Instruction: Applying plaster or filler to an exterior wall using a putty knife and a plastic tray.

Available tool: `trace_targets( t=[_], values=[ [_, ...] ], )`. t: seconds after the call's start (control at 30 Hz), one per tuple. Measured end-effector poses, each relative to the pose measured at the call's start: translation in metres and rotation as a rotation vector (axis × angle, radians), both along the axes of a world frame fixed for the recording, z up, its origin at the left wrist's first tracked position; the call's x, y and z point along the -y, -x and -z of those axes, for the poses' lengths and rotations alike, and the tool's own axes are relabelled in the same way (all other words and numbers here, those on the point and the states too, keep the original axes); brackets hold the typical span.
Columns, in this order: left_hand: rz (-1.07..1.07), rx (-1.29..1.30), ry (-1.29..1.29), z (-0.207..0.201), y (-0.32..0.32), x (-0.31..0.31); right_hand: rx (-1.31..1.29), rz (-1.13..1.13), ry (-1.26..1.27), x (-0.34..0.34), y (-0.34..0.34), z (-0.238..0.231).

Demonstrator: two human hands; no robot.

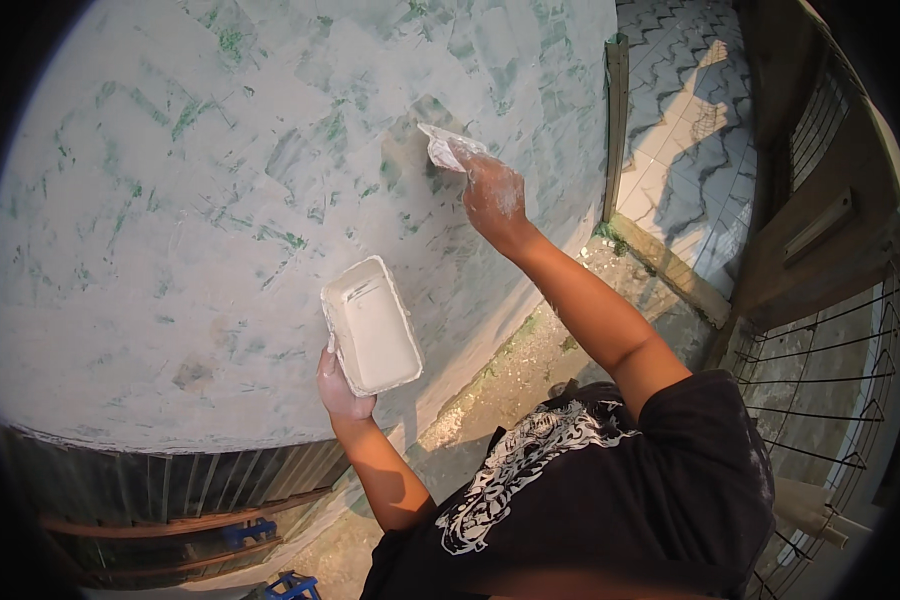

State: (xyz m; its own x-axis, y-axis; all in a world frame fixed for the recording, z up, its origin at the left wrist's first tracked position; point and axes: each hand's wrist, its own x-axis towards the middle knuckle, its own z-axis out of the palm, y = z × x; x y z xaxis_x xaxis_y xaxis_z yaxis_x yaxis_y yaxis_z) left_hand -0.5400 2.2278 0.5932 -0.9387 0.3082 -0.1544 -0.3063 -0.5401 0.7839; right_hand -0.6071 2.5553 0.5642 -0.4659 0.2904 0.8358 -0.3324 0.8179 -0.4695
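My left hand (342, 388) is closed around the lower left side of a white rectangular tub (388, 345), tilted in front of the wall. Pale paste coats the tub's inside and rim. Higher up and to the right, my right hand (494, 197) grips a putty knife (446, 146) smeared with white paste; the paste hides most of its blade. Its edge is at the wall (220, 190), beside a bare greyish patch (410, 148). White putty covers much of the wall, with green paint showing through in streaks. White smears mark both hands.
At right, a post (615, 125) stands at the wall's end, before a tiled floor (685, 140). Wire mesh (820, 370) runs along the right side. A strip of ground with white flecks (490, 385) lies below the wall. Blue plastic objects (292, 586) sit at lower left.
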Motion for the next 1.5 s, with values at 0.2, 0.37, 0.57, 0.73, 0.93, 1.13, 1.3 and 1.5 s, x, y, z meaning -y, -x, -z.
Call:
trace_targets(
  t=[0.2,0.37,0.57,0.73,0.93,1.13,1.3,1.5],
  values=[
    [0.017,0.020,-0.030,0.000,-0.008,-0.009,0.192,-0.004,-0.120,0.035,-0.004,0.026],
    [0.023,0.006,-0.007,-0.003,-0.011,-0.018,0.015,-0.100,0.021,-0.004,-0.010,0.009],
    [0.044,0.016,-0.015,-0.003,-0.002,-0.020,0.095,-0.070,-0.080,0.019,-0.008,0.020],
    [0.037,-0.014,-0.013,-0.001,-0.007,-0.017,0.099,-0.152,-0.022,0.005,-0.011,0.003],
    [-0.066,-0.018,0.042,-0.002,-0.024,0.005,-0.004,0.063,0.238,0.004,0.017,-0.032],
    [-0.154,-0.001,0.043,0.004,-0.030,0.043,0.103,-0.209,-0.112,0.103,-0.019,0.034],
    [-0.102,0.026,0.030,0.009,-0.017,0.040,0.155,-0.254,0.066,0.042,-0.015,0.028],
    [0.008,0.011,0.054,0.020,0.003,0.020,-0.157,0.157,0.408,-0.042,0.029,-0.009]
  ],
)
